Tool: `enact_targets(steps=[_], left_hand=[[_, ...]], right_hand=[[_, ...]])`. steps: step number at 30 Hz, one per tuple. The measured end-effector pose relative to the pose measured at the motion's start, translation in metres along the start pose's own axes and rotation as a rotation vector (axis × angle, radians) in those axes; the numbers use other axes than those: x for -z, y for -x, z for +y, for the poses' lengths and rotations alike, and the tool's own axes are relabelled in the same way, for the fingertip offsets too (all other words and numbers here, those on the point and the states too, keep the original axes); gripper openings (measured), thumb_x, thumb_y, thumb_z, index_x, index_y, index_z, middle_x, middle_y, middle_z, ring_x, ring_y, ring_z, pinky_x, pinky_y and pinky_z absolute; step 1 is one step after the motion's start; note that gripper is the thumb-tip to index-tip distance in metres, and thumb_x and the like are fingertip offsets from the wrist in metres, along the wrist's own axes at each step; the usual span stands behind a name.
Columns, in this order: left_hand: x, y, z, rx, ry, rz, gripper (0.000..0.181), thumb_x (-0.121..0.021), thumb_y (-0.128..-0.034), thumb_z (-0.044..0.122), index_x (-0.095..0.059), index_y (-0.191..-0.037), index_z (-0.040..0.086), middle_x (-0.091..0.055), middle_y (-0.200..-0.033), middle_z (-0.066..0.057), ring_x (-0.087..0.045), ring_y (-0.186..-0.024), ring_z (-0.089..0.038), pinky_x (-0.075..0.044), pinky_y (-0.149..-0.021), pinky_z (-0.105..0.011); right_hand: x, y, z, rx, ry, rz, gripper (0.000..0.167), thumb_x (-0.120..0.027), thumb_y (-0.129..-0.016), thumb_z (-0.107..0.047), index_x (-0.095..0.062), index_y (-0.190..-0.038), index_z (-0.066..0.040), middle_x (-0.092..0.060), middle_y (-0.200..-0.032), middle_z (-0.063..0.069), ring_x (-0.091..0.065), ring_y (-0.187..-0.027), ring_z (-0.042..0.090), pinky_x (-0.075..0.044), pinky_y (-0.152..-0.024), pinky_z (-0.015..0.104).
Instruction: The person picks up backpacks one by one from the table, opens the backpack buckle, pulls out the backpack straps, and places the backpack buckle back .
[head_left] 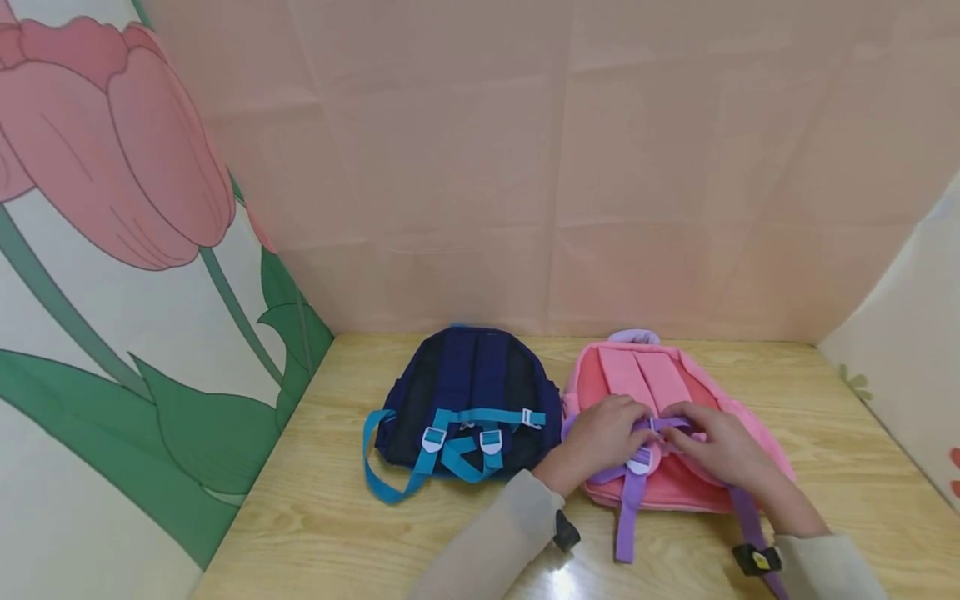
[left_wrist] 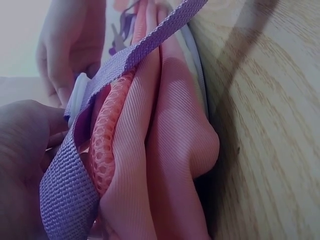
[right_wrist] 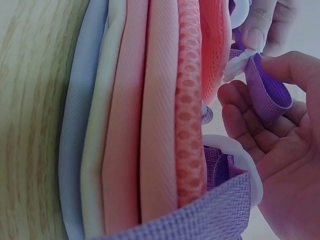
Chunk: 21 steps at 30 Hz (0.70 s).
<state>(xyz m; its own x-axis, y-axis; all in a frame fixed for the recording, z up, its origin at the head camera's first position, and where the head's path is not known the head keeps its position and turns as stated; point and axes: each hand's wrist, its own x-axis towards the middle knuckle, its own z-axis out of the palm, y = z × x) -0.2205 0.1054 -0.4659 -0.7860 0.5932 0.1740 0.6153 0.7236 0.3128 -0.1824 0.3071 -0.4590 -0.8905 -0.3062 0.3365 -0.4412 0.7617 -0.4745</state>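
Observation:
A pink backpack [head_left: 750, 454] lies with its strap side up, purple straps [head_left: 632, 517] trailing off its lower edge. Above its middle my two hands meet at a small white buckle [right_wrist: 237, 66] on a purple strap. My left hand [head_left: 606, 437] pinches the buckle between thumb and fingers. My right hand [head_left: 720, 446] pinches the looped purple strap [right_wrist: 267, 95] beside the buckle, its other fingers curled below. The left wrist view shows a purple strap [left_wrist: 67, 195] crossing in front of the left hand. A white strap adjuster [head_left: 640, 461] sits just below the hands.
A navy backpack [head_left: 472, 367] with light blue straps [head_left: 390, 492] lies to the left, close against the pink one. Both are on a wood-grain table [head_left: 300, 517]. A pinkish backdrop [head_left: 450, 167] stands behind, with a tulip-patterned panel [head_left: 112, 167] at the left.

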Motion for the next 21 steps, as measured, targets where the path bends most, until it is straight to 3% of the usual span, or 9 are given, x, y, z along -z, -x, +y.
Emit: enact_targets(steps=[9,21], left_hand=[[-0.0008,0.0005,-0.0006,0.007,0.015,-0.008,0.027,-0.064,-0.0978,0.046,-0.068,-0.121,0.034,-0.062,-0.108,0.020,-0.054,-0.101,0.004,-0.045,-0.091,-0.013],[-0.0001,0.0004,0.0017,-0.001,-0.004,-0.003,0.027,-0.064,-0.0981,0.045,-0.068,-0.122,0.032,-0.061,-0.107,0.018,-0.053,-0.099,0.004,-0.045,-0.090,-0.011]], right_hand=[[0.0000,0.0026,0.0036,-0.012,-0.023,0.012,0.015,-0.077,-0.090,-0.010,-0.073,-0.104,-0.013,-0.073,-0.095,-0.002,-0.066,-0.084,0.003,-0.057,-0.070,0.027],[-0.0018,0.0023,-0.0003,0.027,0.023,0.034,0.017,-0.077,-0.089,-0.011,-0.073,-0.105,-0.012,-0.074,-0.095,0.000,-0.067,-0.083,0.007,-0.057,-0.070,0.031]])
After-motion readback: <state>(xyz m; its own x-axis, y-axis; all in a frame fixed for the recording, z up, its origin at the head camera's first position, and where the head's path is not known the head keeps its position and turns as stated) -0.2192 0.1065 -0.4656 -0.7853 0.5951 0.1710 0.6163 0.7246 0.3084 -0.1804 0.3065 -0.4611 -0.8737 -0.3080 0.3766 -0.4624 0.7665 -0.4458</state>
